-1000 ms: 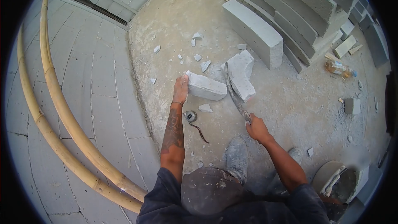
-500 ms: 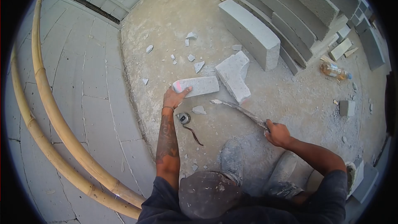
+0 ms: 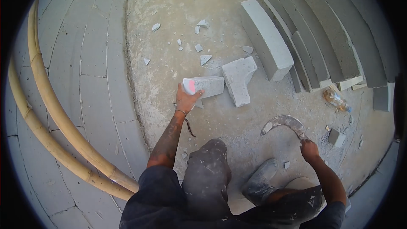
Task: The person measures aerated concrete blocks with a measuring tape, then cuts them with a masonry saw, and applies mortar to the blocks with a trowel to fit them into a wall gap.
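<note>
My left hand point(image 3: 187, 98) grips the near left end of a pale block point(image 3: 210, 85) that has a pink mark on its end. The block lies on the dusty floor. Just right of it is an irregular, notched block piece point(image 3: 239, 78). My right hand point(image 3: 309, 149) is closed round the handle of a curved, sickle-like blade point(image 3: 284, 121), held over the floor at the right and apart from the blocks. A dark strap point(image 3: 189, 128) shows beside my left wrist.
A long block point(image 3: 268, 38) stands near a stack of large slabs point(image 3: 322, 29) at the upper right. A plastic bottle point(image 3: 336, 100) and a small block point(image 3: 336, 138) lie at the right. Bamboo poles point(image 3: 57, 97) run along the left wall. Several chips point(image 3: 205, 59) are scattered ahead.
My right hand has moved right and down with the blade, away from the blocks. The held block's end is tipped up slightly, showing more of the pink mark. The view has shifted.
</note>
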`<state>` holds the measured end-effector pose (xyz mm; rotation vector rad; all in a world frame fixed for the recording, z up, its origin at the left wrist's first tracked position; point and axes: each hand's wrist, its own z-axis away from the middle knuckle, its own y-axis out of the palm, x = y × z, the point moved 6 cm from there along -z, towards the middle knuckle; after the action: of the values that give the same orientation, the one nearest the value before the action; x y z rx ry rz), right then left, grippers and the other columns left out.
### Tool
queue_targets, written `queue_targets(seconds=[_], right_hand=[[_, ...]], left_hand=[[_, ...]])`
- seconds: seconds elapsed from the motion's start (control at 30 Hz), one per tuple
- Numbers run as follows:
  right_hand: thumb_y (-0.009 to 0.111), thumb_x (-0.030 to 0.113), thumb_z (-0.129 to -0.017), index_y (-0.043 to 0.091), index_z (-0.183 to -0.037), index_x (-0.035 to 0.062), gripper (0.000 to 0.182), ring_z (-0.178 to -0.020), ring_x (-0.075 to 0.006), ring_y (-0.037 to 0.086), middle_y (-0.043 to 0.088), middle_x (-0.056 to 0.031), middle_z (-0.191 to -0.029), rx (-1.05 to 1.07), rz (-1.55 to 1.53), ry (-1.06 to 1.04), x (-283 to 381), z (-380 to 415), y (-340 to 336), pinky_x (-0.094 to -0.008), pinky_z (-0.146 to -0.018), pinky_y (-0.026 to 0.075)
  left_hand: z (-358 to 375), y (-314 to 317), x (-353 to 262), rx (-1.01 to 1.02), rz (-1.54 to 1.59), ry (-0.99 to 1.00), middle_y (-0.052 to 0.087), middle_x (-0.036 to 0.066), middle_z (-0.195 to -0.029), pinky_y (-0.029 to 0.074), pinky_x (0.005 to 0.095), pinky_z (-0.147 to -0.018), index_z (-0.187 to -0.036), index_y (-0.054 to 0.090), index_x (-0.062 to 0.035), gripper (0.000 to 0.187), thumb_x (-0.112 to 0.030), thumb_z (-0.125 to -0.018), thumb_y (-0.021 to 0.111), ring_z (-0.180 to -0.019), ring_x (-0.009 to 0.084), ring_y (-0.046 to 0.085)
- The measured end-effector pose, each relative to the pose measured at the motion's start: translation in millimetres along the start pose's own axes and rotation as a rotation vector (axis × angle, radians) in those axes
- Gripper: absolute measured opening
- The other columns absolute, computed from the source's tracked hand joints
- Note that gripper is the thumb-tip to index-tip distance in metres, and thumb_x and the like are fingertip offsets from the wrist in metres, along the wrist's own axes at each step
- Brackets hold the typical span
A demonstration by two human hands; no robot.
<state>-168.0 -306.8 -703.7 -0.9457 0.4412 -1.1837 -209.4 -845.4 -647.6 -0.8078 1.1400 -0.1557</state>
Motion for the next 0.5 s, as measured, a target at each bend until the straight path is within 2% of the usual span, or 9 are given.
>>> queue_targets(seconds=[0.03,0.07,0.13,0.17,0.23,0.3,0.37,0.43,0.5], right_hand=[[0.054,0.020,-0.080,0.056,-0.084,0.0049,0.016,-0.067,-0.0337,0.062,0.061,-0.0184,-0.072,0.063,0.021,0.050,15,2,-13,-0.0452,-0.058,0.048],[0.052,0.019,-0.082,0.054,-0.079,0.0042,0.015,-0.062,-0.0383,0.060,0.059,-0.0208,-0.064,-0.035,-0.072,0.045,49,13,-63,-0.0487,-0.055,0.046],[0.048,0.021,-0.083,0.053,-0.076,0.0029,0.020,-0.065,-0.0438,0.056,0.056,-0.0252,-0.065,-0.044,-0.252,-0.008,92,35,-129,-0.0517,-0.058,0.043],[0.046,0.024,-0.086,0.055,-0.078,0.0029,0.024,-0.067,-0.0453,0.055,0.055,-0.0261,-0.065,-0.044,-0.360,-0.011,109,46,-159,-0.0520,-0.060,0.042],[0.046,0.034,-0.087,0.057,-0.088,0.0036,0.032,-0.069,-0.0440,0.055,0.056,-0.0239,-0.066,-0.002,-0.328,0.015,149,67,-231,-0.0482,-0.066,0.043],[0.055,0.038,-0.082,0.051,-0.109,0.0036,0.044,-0.081,-0.0373,0.057,0.058,-0.0229,-0.089,0.063,-0.459,-0.002,201,86,-307,-0.0439,-0.072,0.044],[0.069,0.034,-0.072,0.036,-0.125,0.0031,0.070,-0.102,-0.0304,0.051,0.047,-0.0199,-0.116,0.075,-0.673,-0.242,257,98,-372,-0.0413,-0.082,0.043],[0.078,0.026,-0.063,0.030,-0.129,0.0023,0.085,-0.114,-0.0288,0.043,0.037,-0.0179,-0.126,0.150,-0.794,-0.481,322,118,-431,-0.0396,-0.089,0.040],[0.079,0.025,-0.061,0.031,-0.129,0.0022,0.086,-0.114,-0.0283,0.043,0.039,-0.0181,-0.124,0.177,-0.683,-0.602,384,143,-483,-0.0379,-0.091,0.039]], left_hand=[[6,-2,-1,0.012,0.161,-0.021,0.058,0.017,-0.103,0.048,0.0386,-0.080,-0.113,0.045,0.0059,0.065,-0.033,-0.069,0.073,-0.094,0.0305,0.058],[20,-11,-17,0.021,0.182,-0.051,0.058,0.017,-0.103,0.048,0.0386,-0.080,-0.113,0.045,0.0059,0.065,-0.033,-0.069,0.073,-0.094,0.0305,0.058],[67,-42,-38,0.032,0.776,-0.464,0.057,0.013,-0.104,0.048,0.0415,-0.080,-0.114,0.047,0.0019,0.056,-0.030,-0.073,0.069,-0.097,0.0274,0.057],[91,-58,-52,0.071,0.991,-0.565,0.056,0.014,-0.110,0.046,0.0470,-0.083,-0.119,0.047,-0.0031,0.055,-0.035,-0.076,0.064,-0.101,0.0279,0.055],[132,-97,-96,0.095,1.179,-0.685,0.055,0.013,-0.113,0.046,0.0471,-0.082,-0.119,0.047,-0.0043,0.054,-0.038,-0.079,0.059,-0.102,0.0282,0.055],[170,-133,-141,0.218,1.373,-0.828,0.054,0.013,-0.117,0.047,0.0494,-0.082,-0.121,0.047,-0.0088,0.054,-0.045,-0.082,0.050,-0.104,0.0291,0.055],[205,-169,-172,0.232,1.511,-0.876,0.055,0.013,-0.116,0.047,0.0501,-0.082,-0.121,0.048,-0.0086,0.053,-0.045,-0.082,0.050,-0.103,0.0293,0.056],[237,-208,-203,0.236,1.649,-0.906,0.056,0.013,-0.114,0.047,0.0508,-0.082,-0.120,0.048,-0.0085,0.052,-0.045,-0.082,0.051,-0.101,0.0296,0.057],[257,-250,-231,0.167,1.639,-0.864,0.056,0.014,-0.113,0.047,0.0509,-0.079,-0.117,0.049,-0.0074,0.051,-0.043,-0.082,0.054,-0.100,0.0302,0.057]])
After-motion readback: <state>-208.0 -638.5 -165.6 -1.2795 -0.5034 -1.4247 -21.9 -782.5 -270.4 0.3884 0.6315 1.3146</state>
